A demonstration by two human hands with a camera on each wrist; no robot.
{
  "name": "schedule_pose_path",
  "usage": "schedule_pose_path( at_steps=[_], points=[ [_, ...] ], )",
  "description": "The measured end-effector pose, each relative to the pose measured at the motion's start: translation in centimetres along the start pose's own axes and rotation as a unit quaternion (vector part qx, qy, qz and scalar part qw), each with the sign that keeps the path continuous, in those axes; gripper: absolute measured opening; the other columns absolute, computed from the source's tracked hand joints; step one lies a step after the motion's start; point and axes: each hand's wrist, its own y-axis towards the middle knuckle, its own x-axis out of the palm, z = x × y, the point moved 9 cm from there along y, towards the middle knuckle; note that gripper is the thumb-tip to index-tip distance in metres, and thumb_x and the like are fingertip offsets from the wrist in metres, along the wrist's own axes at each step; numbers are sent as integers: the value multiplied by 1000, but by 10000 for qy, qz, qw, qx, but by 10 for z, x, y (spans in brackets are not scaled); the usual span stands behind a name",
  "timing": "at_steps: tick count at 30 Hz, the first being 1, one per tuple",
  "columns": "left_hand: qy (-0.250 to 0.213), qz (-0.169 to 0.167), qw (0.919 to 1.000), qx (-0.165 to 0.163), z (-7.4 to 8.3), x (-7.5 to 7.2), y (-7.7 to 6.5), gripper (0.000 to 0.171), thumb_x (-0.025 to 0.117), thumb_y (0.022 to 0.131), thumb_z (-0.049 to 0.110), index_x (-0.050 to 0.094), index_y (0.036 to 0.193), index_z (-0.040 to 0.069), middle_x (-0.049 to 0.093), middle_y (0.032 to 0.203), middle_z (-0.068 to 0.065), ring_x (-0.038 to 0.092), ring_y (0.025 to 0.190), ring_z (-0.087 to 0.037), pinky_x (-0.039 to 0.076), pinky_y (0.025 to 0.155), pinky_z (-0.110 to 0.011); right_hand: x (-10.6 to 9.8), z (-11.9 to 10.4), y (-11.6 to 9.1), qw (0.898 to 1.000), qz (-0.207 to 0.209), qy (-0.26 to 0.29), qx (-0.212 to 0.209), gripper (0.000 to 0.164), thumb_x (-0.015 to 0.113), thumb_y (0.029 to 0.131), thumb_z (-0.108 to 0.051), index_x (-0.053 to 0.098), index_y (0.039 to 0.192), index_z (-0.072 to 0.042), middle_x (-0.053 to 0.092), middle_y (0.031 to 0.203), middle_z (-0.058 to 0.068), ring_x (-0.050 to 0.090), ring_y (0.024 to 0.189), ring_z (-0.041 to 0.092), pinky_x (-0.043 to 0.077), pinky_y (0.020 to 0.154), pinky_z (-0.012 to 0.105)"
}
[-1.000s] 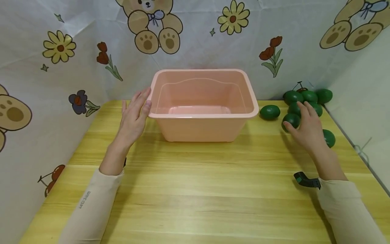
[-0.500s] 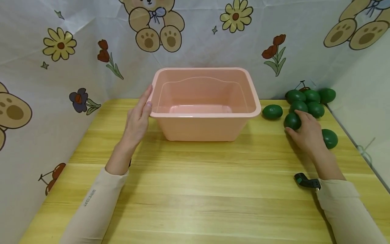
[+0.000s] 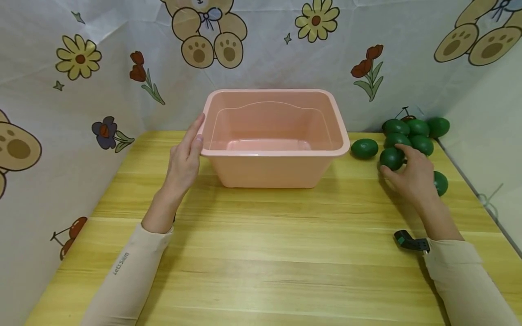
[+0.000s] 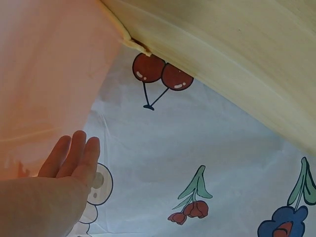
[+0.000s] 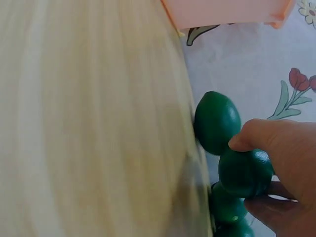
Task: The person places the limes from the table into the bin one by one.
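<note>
My right hand (image 3: 413, 174) pinches a dark green lime (image 3: 392, 158) between thumb and fingers, at the front of a group of limes. In the right wrist view the thumb lies on the near side of this lime (image 5: 245, 173), and the other fingers are partly behind it. My left hand (image 3: 183, 163) rests against the left side of a pink plastic basin (image 3: 269, 172), its thumb at the rim. The left wrist view shows that hand's fingers (image 4: 79, 155) straight beside the pink wall. No limes show inside the basin.
Several more limes (image 3: 418, 127) cluster at the table's back right corner. A single lime (image 3: 364, 148) lies between them and the basin; another (image 3: 440, 183) is partly behind my right hand. Patterned cloth (image 3: 269, 54) hangs close behind the wooden table (image 3: 277, 253).
My right thumb and fingers have come together on the lime from a looser pose around it. My left hand has moved slightly right, up against the basin's side.
</note>
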Motion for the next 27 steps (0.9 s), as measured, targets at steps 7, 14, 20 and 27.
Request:
schedule_pose_path(
  at_steps=[7,14,20,27],
  points=[
    [48,77,10000,18,0,0,1,50,36,108,45,36,157,40,51,151,-2,51,136,-25,37,113,-54,-25,-15,3,9990,319,231,228,72,71,92,-29,42,150,1,54,132,36,51,110,52,37,92,64],
    [13,91,9999,-45,0,-1,0,50,33,108,47,34,158,40,51,151,-5,51,136,-27,36,112,-56,-56,-48,12,9952,855,418,216,68,74,90,-31,48,149,-9,58,136,25,59,109,49,28,111,51],
    [-37,105,9999,15,1,1,0,51,34,108,45,35,158,38,51,151,-4,51,136,-26,37,112,-55,-67,-83,15,9925,1015,627,283,67,73,91,-38,50,150,-17,59,142,12,61,118,38,45,95,13],
    [-82,107,9999,21,1,4,-1,50,34,108,45,36,158,39,47,154,2,49,138,-23,38,112,-54,-72,-127,17,9865,1247,1056,-31,65,77,88,-36,55,146,-18,61,139,7,61,120,29,47,100,22]
  ],
)
